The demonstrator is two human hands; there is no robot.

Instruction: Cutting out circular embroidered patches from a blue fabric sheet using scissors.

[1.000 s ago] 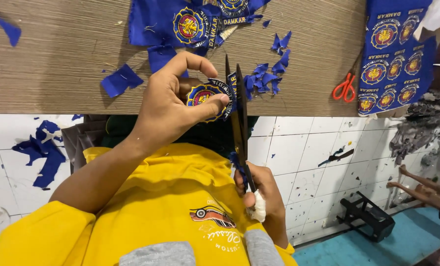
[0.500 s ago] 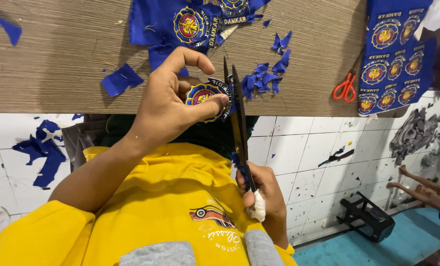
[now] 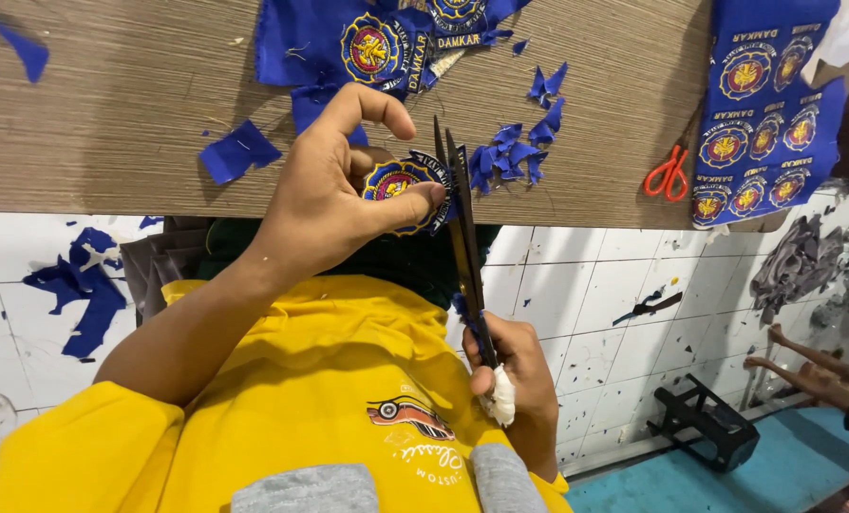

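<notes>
Fingers of left hand (image 3: 334, 195) pinch one round badge (image 3: 398, 185); right hand (image 3: 515, 380) grips one scissors (image 3: 462, 228)

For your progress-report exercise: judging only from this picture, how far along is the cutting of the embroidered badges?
Done: blue offcuts lie scattered on the wooden board, so trimming has happened. In hand: the left hand pinches a round badge while the right hand works long dark scissors along its edge. Left: a blue sheet of uncut badges lies at the right, beside small orange scissors.
</notes>
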